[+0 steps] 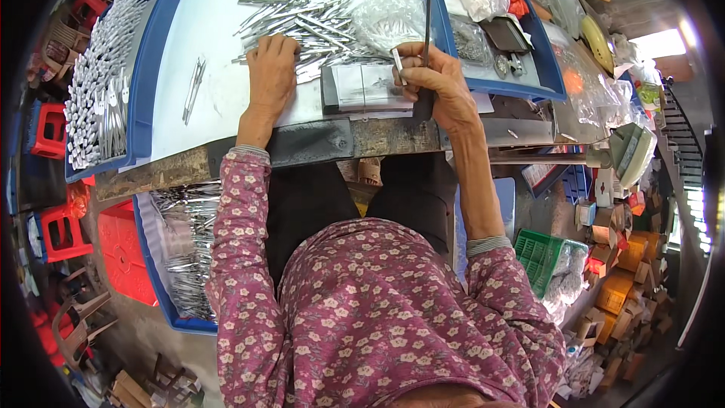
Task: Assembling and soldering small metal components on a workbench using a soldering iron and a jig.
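Observation:
My right hand point(442, 87) pinches a short, narrow white-and-silver piece point(399, 66) upright between thumb and fingers. Just left of it, a grey block with a white top point(364, 87) lies near the table's front edge. My left hand point(270, 74) rests at the near left side of a loose pile of thin metal pieces point(325, 24). Its fingers are bent down and close together; their tips, and anything they hold, are hidden. Beside the right hand, a dark rod point(428, 26) crosses the view. A few slim metal pieces point(194, 91) lie apart on the white tabletop point(219, 30).
At left, a blue tray point(143, 79) holds many upright silver pieces. A clear plastic bag point(389, 11) lies by the pile. Another blue tray point(491, 89) at right holds bags and small parts. Below the table stand a blue-rimmed bin point(181, 323) of metal pieces and a green basket point(538, 261).

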`<state>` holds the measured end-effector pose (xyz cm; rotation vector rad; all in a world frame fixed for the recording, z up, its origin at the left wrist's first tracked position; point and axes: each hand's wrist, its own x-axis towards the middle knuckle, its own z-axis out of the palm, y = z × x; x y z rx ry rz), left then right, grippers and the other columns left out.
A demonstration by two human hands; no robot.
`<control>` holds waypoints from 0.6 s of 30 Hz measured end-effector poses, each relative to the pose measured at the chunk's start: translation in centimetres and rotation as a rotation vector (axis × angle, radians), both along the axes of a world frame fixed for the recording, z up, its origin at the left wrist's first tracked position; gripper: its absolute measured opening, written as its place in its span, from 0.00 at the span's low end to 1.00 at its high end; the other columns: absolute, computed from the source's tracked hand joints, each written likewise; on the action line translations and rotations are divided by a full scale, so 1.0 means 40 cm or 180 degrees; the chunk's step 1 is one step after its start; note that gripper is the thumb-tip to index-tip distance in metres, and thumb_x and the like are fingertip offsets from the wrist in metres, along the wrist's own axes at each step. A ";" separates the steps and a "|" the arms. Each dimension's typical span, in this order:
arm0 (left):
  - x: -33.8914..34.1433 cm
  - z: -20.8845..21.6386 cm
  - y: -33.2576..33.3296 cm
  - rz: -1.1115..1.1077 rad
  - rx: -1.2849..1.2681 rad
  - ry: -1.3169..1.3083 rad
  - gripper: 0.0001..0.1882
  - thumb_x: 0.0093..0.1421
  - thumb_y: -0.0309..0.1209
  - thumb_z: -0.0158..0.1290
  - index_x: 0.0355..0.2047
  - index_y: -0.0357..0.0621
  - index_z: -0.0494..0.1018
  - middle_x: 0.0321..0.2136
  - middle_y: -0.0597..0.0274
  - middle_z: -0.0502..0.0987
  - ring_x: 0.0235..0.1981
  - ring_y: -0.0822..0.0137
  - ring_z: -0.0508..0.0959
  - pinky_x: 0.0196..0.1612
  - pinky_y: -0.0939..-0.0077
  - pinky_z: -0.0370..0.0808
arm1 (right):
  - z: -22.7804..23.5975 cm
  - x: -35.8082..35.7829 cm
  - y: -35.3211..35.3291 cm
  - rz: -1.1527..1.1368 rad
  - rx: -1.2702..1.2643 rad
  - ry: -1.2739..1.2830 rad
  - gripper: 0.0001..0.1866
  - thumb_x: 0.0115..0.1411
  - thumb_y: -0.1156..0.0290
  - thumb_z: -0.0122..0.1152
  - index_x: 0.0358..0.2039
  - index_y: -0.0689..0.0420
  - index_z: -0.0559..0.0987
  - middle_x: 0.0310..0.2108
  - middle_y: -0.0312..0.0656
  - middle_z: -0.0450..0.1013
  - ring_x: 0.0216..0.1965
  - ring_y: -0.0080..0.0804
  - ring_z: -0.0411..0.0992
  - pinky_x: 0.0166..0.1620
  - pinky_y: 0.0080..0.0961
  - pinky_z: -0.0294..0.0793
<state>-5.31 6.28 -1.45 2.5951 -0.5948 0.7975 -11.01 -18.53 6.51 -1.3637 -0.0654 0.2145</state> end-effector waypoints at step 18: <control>-0.176 0.157 -0.107 -0.1349 -0.1831 0.0775 0.10 0.50 0.13 0.50 0.33 0.36 0.71 0.28 0.59 0.74 0.31 0.68 0.75 0.34 0.80 0.70 | 0.055 -0.081 -0.023 -0.0429 -0.1415 -0.0871 0.15 0.53 0.80 0.54 0.43 0.62 0.73 0.25 0.33 0.71 0.24 0.15 0.65 0.29 0.12 0.65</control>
